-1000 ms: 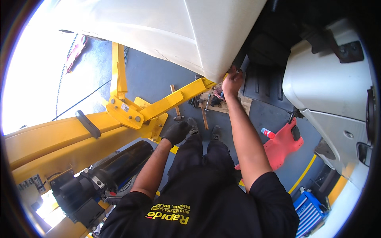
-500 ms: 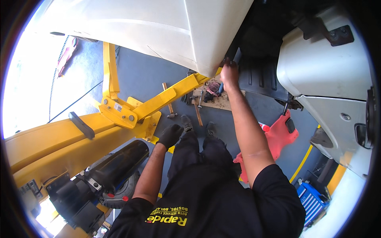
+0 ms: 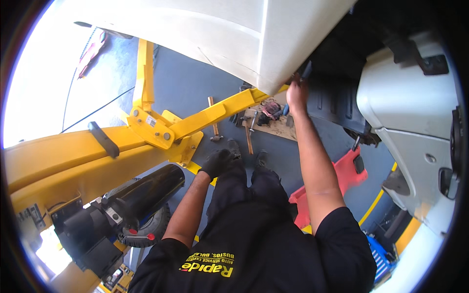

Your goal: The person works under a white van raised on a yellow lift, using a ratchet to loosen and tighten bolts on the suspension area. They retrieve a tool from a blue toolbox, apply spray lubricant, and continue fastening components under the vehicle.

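My bare right hand (image 3: 297, 95) is raised and closed at the lower edge of the white vehicle panel (image 3: 293, 44), near the dark wheel-well liner (image 3: 337, 97). A blue-grey piece (image 3: 307, 71) shows just beyond its fingers; whether the hand grips it I cannot make out. Lower down, my left hand (image 3: 217, 163), in a black glove, hangs by my leg above the floor. Its fingers blend into the dark trousers and shoe behind, and no object shows in it. The end of a yellow lift arm (image 3: 210, 117) reaches under the panel beside my right hand.
Hammers (image 3: 248, 136) lie on the floor beyond my feet, by a stained board (image 3: 276, 128) with a dark reddish rag (image 3: 270, 108). A red creeper (image 3: 349, 171) rests at right, a blue rack (image 3: 381, 259) behind it. At left are a black cylinder (image 3: 151, 188) and tyre (image 3: 156, 227).
The whole view has shifted, so the vehicle and lift sit slightly further right. My right hand stays closed at the panel edge; my left hand remains low by my leg.
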### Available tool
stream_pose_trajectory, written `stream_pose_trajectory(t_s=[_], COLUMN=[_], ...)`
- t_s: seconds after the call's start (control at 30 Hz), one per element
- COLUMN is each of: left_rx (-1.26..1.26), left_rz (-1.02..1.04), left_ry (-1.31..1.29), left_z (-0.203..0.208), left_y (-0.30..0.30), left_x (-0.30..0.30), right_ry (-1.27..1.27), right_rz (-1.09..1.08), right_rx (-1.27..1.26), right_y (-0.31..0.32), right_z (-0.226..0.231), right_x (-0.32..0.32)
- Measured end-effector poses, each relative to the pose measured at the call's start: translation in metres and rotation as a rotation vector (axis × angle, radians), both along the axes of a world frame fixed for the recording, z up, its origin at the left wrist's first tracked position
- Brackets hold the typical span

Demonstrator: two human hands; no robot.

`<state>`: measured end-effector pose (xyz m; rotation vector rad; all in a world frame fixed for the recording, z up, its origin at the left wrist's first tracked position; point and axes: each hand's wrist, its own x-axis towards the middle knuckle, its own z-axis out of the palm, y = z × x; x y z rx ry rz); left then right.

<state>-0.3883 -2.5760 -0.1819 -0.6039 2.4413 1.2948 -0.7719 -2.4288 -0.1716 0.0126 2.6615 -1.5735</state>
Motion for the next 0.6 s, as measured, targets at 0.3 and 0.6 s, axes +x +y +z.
stream_pose_trajectory(t_s=[0.3,0.6], left_rx=[-0.026,-0.026], left_rz=[-0.002,0.034], left_ry=[0.003,-0.054], left_z=[0.024,-0.008], left_y=[0.001,0.008], left_x=[-0.02,-0.017], right_ry=[0.104,0.376], right_rz=[-0.062,0.009], right_rx=[-0.088,-0.124], right_y=[-0.009,-0.001], right_z=[0.002,-0.01], right_x=[0.007,0.011])
